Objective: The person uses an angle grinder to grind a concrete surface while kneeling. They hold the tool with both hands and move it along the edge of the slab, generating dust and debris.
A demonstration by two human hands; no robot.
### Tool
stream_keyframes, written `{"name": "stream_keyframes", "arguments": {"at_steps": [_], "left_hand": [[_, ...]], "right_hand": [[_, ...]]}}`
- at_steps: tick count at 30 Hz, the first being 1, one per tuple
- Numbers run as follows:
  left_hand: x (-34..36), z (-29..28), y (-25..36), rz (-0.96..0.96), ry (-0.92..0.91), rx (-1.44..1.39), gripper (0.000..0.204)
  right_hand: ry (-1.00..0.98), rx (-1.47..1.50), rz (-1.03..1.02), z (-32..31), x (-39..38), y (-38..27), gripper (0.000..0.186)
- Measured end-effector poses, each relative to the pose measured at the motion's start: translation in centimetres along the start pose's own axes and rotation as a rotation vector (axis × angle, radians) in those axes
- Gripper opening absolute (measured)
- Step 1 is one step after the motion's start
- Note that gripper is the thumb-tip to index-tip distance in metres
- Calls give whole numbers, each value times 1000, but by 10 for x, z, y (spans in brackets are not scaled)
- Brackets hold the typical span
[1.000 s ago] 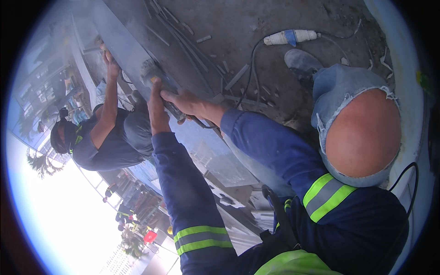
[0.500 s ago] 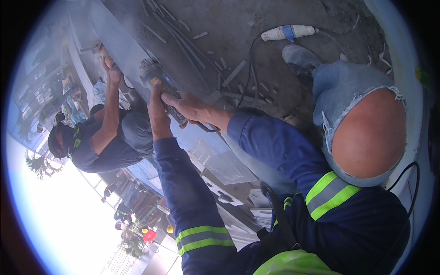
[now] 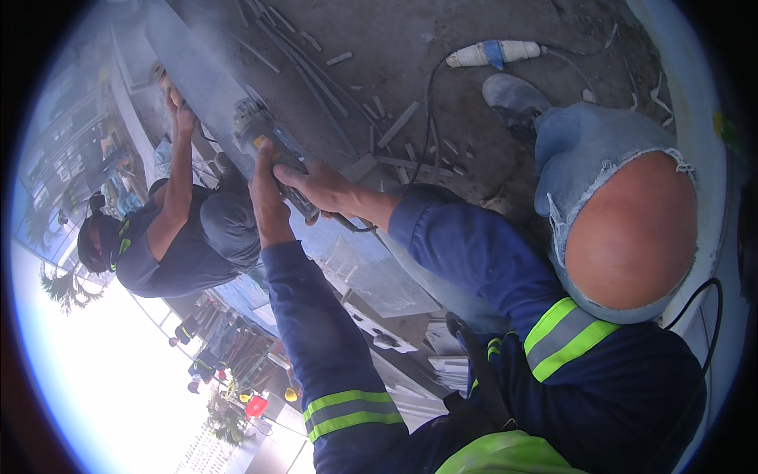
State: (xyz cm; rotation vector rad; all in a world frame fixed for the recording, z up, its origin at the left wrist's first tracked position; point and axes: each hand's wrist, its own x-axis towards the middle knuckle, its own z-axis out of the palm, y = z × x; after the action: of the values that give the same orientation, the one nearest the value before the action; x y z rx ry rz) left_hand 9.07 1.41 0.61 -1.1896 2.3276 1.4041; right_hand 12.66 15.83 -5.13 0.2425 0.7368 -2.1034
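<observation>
I hold an angle grinder (image 3: 251, 120) out ahead, its head over the edge of a long grey slab (image 3: 204, 67). My left hand (image 3: 266, 172) is closed round the front of the tool's body. Behind it, my right hand (image 3: 325, 188) wraps the rear part, where a black cord leaves the tool. Pale dust blurs the grinder's head, and I cannot make out the disc's contact with the slab.
At left a crouching co-worker (image 3: 178, 249) holds another power tool (image 3: 161, 77). Narrow cut strips (image 3: 399, 124) and offcuts litter the ground. A white cable connector (image 3: 493, 54) with blue tape lies near my foot (image 3: 513, 99). Boards (image 3: 387, 276) lie near my forearms.
The grinder and both my hands have shifted slightly left in the picture. The co-worker and their tool also appear a little further left. My grip stays the same.
</observation>
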Motion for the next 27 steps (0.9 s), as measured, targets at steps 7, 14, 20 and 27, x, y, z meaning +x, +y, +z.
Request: {"name": "stream_keyframes", "arguments": {"at_steps": [7, 14, 20, 27], "left_hand": [[8, 1, -2, -4, -21, -43, 78], [-1, 6, 11, -15, 78, 77, 80], [-6, 8, 13, -28, -16, 13, 80], [-10, 8, 17, -11, -18, 16, 74]], "right_hand": [[36, 5, -16, 1, 8, 4, 66], [-42, -2, 27, -3, 12, -8, 65], [58, 10, -36, 3, 0, -7, 62], [-10, 6, 1, -2, -9, -18, 75]]}}
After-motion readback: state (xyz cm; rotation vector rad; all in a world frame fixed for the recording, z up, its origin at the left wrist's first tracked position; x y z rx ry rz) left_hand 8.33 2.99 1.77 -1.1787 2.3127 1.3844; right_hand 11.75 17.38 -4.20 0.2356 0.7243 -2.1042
